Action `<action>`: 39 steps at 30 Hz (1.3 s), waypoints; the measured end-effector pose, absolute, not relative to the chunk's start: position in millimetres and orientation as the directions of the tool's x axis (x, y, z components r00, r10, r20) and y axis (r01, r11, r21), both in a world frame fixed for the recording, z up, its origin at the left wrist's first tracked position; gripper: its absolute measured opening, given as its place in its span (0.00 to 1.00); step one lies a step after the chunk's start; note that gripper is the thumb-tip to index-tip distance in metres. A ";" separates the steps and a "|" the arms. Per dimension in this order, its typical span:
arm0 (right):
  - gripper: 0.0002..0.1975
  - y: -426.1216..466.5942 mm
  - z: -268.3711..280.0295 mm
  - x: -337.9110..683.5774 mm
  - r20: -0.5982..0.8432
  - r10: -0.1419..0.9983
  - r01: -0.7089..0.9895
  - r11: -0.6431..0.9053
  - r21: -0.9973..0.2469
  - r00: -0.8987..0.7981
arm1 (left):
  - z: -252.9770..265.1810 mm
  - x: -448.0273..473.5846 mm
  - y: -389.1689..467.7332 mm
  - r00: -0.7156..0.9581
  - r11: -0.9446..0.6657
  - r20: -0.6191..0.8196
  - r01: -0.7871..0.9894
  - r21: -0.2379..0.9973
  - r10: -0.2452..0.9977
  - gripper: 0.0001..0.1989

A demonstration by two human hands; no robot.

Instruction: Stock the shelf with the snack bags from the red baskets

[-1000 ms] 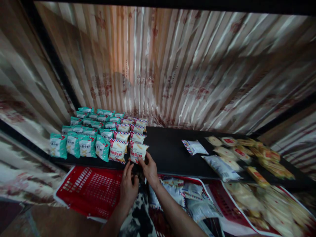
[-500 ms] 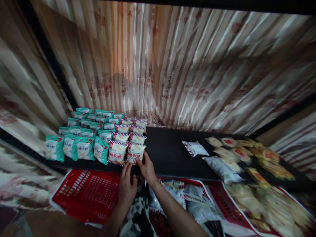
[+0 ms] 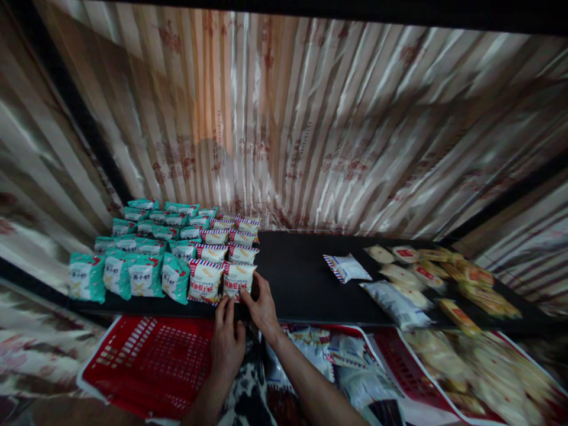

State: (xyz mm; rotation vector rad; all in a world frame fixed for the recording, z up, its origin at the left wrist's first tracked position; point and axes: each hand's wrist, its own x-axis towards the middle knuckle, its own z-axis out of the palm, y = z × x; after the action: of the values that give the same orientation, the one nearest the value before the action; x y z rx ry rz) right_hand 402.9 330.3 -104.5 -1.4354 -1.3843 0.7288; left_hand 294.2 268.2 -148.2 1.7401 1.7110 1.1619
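Observation:
Thumb in front and fingers round its right side, my right hand [image 3: 261, 303] grips a white and red snack bag [image 3: 237, 280] that stands upright at the front edge of the black shelf. My left hand [image 3: 228, 334] is just below, its fingers stretched up to the bag's lower left corner and its thumb apart. Left of that bag stands a matching white snack bag [image 3: 205, 280], with more of the same in rows behind. Further left are rows of teal snack bags [image 3: 145, 276].
On the black shelf [image 3: 293, 278] to the right lie a loose white bag [image 3: 348, 268], a silvery bag [image 3: 394, 303] and several yellow packs [image 3: 481, 281]. Below are a red basket [image 3: 146, 361], another basket holding white bags [image 3: 306, 349], and a third with pale packs [image 3: 492, 367].
The view has shifted slightly, so the shelf rows sit a little lower and further left. Both hands stay at the same front bag, which looks about unmoved among its neighbours.

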 end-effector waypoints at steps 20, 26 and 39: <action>0.23 314.0 -109.2 428.7 0.162 0.958 0.207 0.114 -0.972 0.235 | -145.0 310.0 250.3 -0.102 -0.174 0.296 0.613 0.771 0.950 0.23; 0.19 269.3 -122.7 475.1 0.135 0.918 0.223 0.052 -0.973 0.373 | -140.4 344.4 225.5 0.055 -0.178 0.186 0.634 0.753 0.981 0.21; 0.20 164.8 -182.7 566.3 -0.072 0.932 0.347 -0.203 -0.916 0.355 | -178.5 407.8 210.8 -0.046 0.301 -0.368 0.674 0.674 0.928 0.21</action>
State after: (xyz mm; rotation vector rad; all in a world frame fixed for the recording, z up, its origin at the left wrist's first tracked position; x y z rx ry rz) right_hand 566.3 164.8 -182.7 -1.7396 -1.1397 0.8367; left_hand 407.8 210.8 -178.5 1.4431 1.7899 0.4118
